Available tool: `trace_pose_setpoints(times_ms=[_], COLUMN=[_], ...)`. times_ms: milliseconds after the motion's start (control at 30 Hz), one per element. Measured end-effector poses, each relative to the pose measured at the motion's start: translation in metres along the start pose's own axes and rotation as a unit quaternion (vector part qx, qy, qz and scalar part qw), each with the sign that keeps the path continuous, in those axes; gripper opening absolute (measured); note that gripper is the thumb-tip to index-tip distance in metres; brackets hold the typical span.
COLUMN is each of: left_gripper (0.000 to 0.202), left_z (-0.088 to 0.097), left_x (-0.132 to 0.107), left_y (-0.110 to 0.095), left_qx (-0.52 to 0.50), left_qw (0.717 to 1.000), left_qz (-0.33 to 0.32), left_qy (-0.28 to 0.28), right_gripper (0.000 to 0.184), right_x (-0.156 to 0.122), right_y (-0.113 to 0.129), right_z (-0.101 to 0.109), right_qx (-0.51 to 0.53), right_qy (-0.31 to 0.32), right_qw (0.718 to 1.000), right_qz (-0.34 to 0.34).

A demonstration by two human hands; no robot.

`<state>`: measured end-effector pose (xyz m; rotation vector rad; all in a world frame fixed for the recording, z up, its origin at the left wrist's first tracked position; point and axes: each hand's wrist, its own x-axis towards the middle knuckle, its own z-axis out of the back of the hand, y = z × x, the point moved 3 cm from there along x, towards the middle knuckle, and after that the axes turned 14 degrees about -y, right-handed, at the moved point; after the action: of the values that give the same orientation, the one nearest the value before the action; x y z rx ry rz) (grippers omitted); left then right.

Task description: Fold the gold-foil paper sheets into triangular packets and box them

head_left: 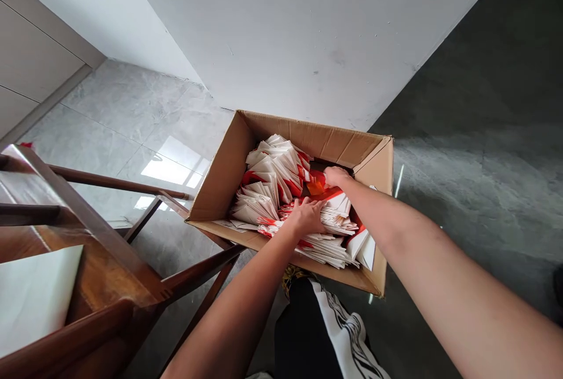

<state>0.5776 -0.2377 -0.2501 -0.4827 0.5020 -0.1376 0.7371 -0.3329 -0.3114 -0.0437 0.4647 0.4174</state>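
An open cardboard box [215, 179] holds bundles of folded white-and-red paper [281, 162]. My left hand [307, 216] rests on the bundles near the middle of the box, fingers spread over the paper edges. Deeper in, by the far right inner wall, my right hand [338, 177] has its fingers bent against a red-orange paper piece [316, 184]. Its fingertips are partly hidden, though they appear closed on that piece. More white folded sheets [363, 247] lean in the near right corner, below my right forearm.
A dark wooden chair [88, 215] stands at the left, with a pale sheet [39, 291] on it. A white wall [308, 33] rises behind the box. Grey glossy tile floor [145, 115] spreads around. My leg [308, 326] is close below the box.
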Motion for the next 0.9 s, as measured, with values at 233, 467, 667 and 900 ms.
trace_pose_setpoints(times_ms=[233,467,667,900], left_gripper=[0.071,0.076,0.074,0.077], left_z=[0.004,-0.003,0.004,0.006], left_x=[-0.019,-0.020,-0.011,-0.008], left_y=[0.015,0.019,0.020,0.020], left_qx=[0.002,-0.015,-0.030,-0.039], left_qw=[0.998,0.998,0.995,0.992], left_qz=[-0.030,-0.045,-0.037,-0.029], left_qy=[0.055,0.044,0.089,0.112], right_gripper=[0.037,0.030,0.032,0.030], right_x=[0.006,-0.037,-0.070,-0.094], right_y=[-0.003,0.004,-0.006,0.051], right_z=[0.045,0.068,0.111,0.115], right_qx=[-0.036,-0.053,-0.076,-0.160], right_qy=[0.027,-0.067,-0.141,-0.034], right_qw=[0.999,0.996,0.986,0.938], right_qz=[0.008,0.030,0.051,0.304])
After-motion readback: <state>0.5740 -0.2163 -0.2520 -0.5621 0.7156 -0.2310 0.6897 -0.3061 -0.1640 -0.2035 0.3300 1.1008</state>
